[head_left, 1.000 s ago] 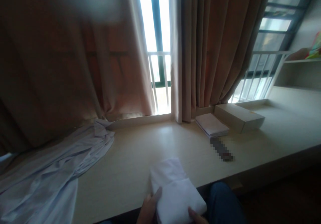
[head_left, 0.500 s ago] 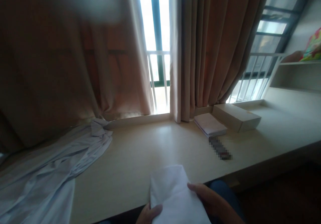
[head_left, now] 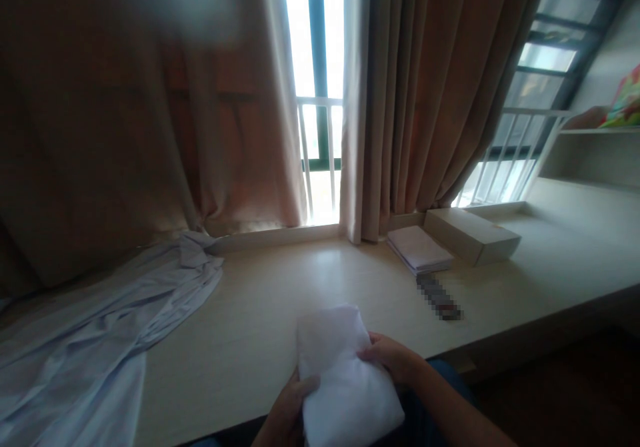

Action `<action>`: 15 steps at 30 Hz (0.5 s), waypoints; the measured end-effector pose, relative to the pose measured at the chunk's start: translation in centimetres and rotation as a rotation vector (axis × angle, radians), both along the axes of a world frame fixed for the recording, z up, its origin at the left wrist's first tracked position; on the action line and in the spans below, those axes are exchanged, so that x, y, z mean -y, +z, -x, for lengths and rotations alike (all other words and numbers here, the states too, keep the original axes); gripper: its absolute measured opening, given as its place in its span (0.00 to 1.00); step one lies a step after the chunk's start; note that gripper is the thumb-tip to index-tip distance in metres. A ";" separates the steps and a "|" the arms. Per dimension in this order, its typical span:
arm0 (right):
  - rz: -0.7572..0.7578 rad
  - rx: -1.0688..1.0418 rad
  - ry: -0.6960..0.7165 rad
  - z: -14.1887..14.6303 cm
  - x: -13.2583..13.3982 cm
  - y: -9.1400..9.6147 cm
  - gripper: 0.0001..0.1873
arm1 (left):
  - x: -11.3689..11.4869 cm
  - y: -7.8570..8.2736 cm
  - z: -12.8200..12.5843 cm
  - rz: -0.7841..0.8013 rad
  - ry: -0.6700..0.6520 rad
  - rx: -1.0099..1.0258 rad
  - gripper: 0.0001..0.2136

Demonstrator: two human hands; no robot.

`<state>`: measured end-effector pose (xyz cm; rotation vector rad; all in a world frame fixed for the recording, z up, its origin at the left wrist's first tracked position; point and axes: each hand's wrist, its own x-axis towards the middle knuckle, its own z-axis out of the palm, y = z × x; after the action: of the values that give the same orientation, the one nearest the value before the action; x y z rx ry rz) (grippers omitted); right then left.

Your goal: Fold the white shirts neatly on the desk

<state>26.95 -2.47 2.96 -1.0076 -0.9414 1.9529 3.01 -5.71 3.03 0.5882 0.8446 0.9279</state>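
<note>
A folded white cloth (head_left: 345, 380) is held between my two hands over the front edge of the desk. My left hand (head_left: 293, 397) grips its left side, thumb on top and the other fingers hidden beneath. On the right side my right hand (head_left: 390, 357) pinches it the same way, with the thumb lying on the upper face. Further back, a neat stack of folded white cloth (head_left: 419, 247) lies on the desk. A large rumpled white cloth (head_left: 125, 320) spreads over the left part.
The pale desk (head_left: 250, 313) runs along the window wall. A light-coloured box (head_left: 473, 233) sits beside the folded stack, and a blurred dark oblong object (head_left: 439, 297) lies in front. Brown curtains (head_left: 425, 87) hang behind. An open shelf (head_left: 595, 157) stands at the right.
Both hands have lifted the folded cloth up and slightly further over the desk, so more of it shows. The things on the desk have stayed put.
</note>
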 end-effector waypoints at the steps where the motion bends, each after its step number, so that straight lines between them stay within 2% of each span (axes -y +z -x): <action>1: -0.009 -0.007 -0.006 0.0 -0.2 -0.3 0.30 | -0.2 -0.2 0.0 -0.003 0.002 0.002 0.37; 7: -0.030 -0.050 -0.020 -1.1 -1.2 -1.0 0.37 | -1.5 -0.9 -0.4 0.003 0.008 -0.004 0.39; 12: -0.076 0.006 -0.072 -3.5 -3.1 0.7 0.39 | -3.0 0.0 -0.8 0.013 -0.040 -0.134 0.42; 15: -0.110 0.075 -0.087 -6.3 -5.1 2.1 0.38 | -4.6 -0.6 -0.3 0.036 -0.015 -0.252 0.41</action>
<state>33.23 2.61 5.04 -1.0476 -1.0184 1.7832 3.33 -1.16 2.47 0.6891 1.0785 0.8333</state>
